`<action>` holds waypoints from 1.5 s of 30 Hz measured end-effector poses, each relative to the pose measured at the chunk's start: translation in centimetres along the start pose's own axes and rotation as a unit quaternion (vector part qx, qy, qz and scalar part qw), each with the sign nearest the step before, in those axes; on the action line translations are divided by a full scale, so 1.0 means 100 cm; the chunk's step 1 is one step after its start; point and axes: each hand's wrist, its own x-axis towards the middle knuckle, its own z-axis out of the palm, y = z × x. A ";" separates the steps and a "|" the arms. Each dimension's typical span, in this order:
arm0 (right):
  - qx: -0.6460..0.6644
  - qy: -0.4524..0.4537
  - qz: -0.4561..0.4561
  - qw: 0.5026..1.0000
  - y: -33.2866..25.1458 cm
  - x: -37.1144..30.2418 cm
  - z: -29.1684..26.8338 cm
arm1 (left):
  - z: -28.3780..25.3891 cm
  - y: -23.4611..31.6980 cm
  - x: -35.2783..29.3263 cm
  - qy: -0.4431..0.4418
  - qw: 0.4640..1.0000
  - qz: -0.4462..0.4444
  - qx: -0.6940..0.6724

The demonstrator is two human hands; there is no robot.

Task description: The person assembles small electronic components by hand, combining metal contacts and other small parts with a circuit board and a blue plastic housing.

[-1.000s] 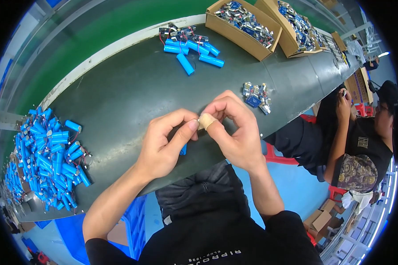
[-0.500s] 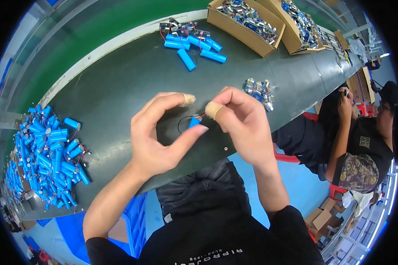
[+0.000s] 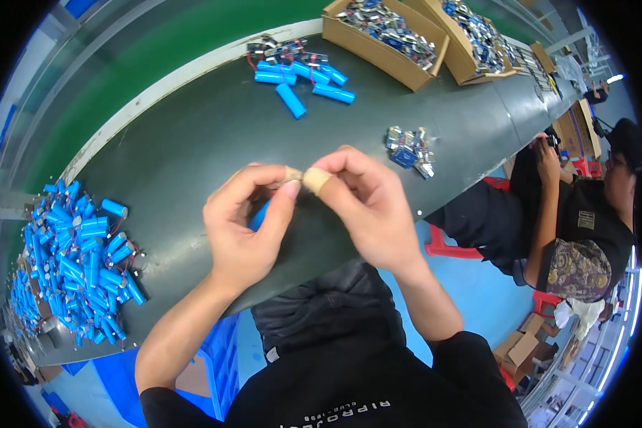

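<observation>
So I've got both hands together right over the near side of the dark bench (image 3: 192, 150). My left hand (image 3: 235, 232) is curled in around a blue cylinder (image 3: 260, 216), only partly peeking out behind my thumb. My right hand (image 3: 378, 214) is pinched narrow, taped thumb right up against my left fingertips; can't tell what's in the pinch, too small and covered.

Going out from my hands: a little cluster of circuit boards (image 3: 410, 151) sits between 2 and 3 o'clock. At 12 there's a loose bunch of wired blue cells (image 3: 303, 75). Around 1, a cardboard box (image 3: 378, 55) full of boards. The big cell heap (image 3: 82, 260) is between 8 and 9, and a seated co-worker (image 3: 578, 221) is about 3.
</observation>
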 end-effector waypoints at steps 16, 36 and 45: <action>-0.204 0.044 -0.072 0.975 -0.006 0.000 -0.036 | 0.001 -0.004 0.008 0.003 0.968 0.129 0.216; -0.500 0.052 -0.252 0.827 -0.002 -0.027 -0.076 | 0.001 -0.007 0.004 -0.012 0.992 -0.034 0.123; -0.505 0.054 -0.204 0.837 -0.003 -0.028 -0.082 | 0.002 -0.003 0.005 -0.027 0.990 -0.044 0.129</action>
